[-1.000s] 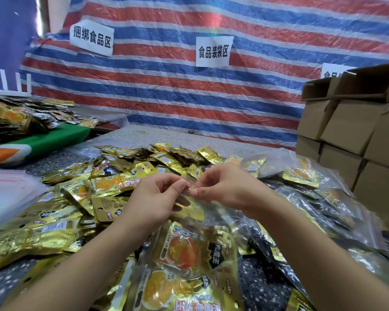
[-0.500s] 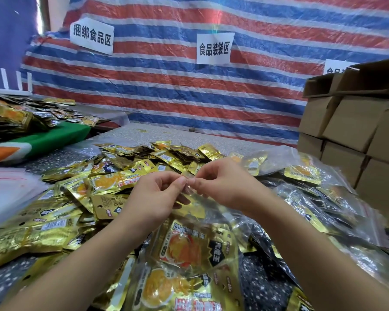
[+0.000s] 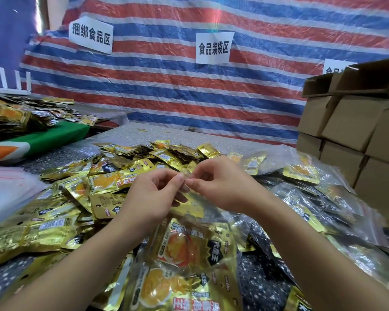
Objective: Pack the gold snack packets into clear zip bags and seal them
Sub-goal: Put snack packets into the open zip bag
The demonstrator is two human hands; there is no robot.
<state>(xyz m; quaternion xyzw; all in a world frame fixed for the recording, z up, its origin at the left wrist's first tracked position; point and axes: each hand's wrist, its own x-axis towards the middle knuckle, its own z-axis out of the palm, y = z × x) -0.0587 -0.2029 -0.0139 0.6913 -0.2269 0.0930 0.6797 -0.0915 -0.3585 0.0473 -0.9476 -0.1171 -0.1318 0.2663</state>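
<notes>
A clear zip bag [image 3: 195, 241] holding gold snack packets hangs between my hands above the table. My left hand [image 3: 153, 196] and my right hand [image 3: 222, 187] meet fingertip to fingertip and pinch the bag's top edge at its middle. Inside the bag a gold packet with an orange picture [image 3: 189, 245] faces me. A heap of loose gold packets [image 3: 94, 182] lies to the left and behind my hands. Filled clear bags [image 3: 319, 205] are piled on the right.
Stacked cardboard boxes [image 3: 357, 131] stand at the right edge. A striped tarp [image 3: 189, 93] with paper signs closes off the back. More packets [image 3: 14, 117] lie on a green-covered table at far left. White plastic sheet [image 3: 7, 191] sits at left.
Both hands have stayed pinched together on the bag's top edge and have risen slightly; the bag hangs much the same.
</notes>
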